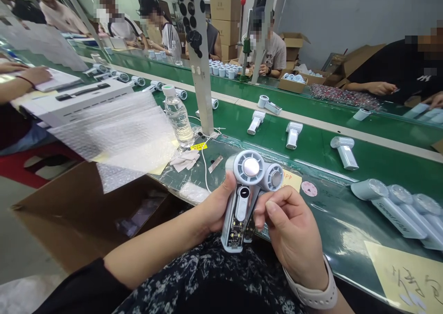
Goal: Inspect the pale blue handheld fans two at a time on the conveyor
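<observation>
**A:** Left hand (pixel 218 203)?

**B:** Lower centre of the frame, wrapped firmly around the body of a fan (pixel 251 166), fingers closed on it.

**A:** And the right hand (pixel 290 231)?

**B:** Just beside the left, curled, fingertips against the fan's casing. Real grip or mere touch? Impossible to tell from this view.

**A:** The fan itself?

**B:** Up off the belt (pixel 311 152), over the lap, twin round heads toward the top, casing open at the lower end, circuit board (pixel 235 228) bare.

**A:** Nearest container?

**B:** Lower left, a cardboard box (pixel 69 212), open, flaps spread, inside too dark for naming the contents. Bubble wrap (pixel 117 129) draped above it, hanging off the belt's edge.

**A:** Anything holding liquid?

**B:** A clear water bottle (pixel 178 115), white cap on, mostly full, upright on the belt, left of the post (pixel 202 65).

**A:** Farther off?

**B:** Upper right of centre, a shallow carton (pixel 289 85) with white rings (pixel 294 77) heaped inside. Behind the post, top centre, stacked cartons (pixel 224 23), lids closed. Along the far belt, rows of small white parts (pixel 221 68).

**A:** Other hands?

**B:** Right edge, a co-worker's hand (pixel 380 88) beside a glittering heap (pixel 342 97), contents too small to make out.
</observation>
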Tool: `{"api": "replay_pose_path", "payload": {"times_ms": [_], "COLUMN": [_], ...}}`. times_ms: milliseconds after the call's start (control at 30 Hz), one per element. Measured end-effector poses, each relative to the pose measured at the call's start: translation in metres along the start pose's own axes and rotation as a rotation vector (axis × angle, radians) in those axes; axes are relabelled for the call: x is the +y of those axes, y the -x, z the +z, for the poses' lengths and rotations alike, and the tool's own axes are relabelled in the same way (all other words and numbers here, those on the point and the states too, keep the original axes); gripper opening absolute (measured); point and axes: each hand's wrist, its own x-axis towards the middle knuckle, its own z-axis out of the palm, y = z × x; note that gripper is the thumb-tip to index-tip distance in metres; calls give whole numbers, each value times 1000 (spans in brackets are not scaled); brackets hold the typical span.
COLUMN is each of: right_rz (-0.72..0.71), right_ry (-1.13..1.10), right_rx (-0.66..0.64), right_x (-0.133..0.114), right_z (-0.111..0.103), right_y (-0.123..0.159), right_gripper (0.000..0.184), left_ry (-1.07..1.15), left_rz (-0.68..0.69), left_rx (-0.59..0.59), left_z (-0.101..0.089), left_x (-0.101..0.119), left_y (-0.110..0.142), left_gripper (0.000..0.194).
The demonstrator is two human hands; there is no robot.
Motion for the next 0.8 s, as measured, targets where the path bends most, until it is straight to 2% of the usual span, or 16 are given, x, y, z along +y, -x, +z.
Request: {"api": "replay_pose_path", "payload": {"times_ms": [133, 233, 367, 467, 567, 667, 800], "right_rz": [-1, 28, 47, 45, 28, -56, -219], "right_ry": [9, 66, 111, 80, 95, 201, 459], "right_rx": [47, 49, 59, 73, 111, 219, 436], "right_x": [0, 5, 11, 10, 2, -10, -43], "right_z": [-4, -10, -16, -14, -20, -44, -97], "right_y": [-1, 0, 1, 1, 1, 5, 26], "right_gripper": [14, 22, 11, 12, 17, 20, 29], "left_ry": [45, 124, 205, 178, 106, 86, 99], "left_rz": [-1, -17, -54, -43, 8, 54, 58], "left_rx": [46, 6, -73, -89, 31, 143, 134], "left_z": [-2, -2, -2, -15, -41, -67, -78], "left_x": [-1, -2, -2, -5, -8, -9, -5], "left_y": [0, -2, -4, -10, -21, -31, -37], "left_gripper": [72, 71, 70, 69, 69, 68, 66]}}
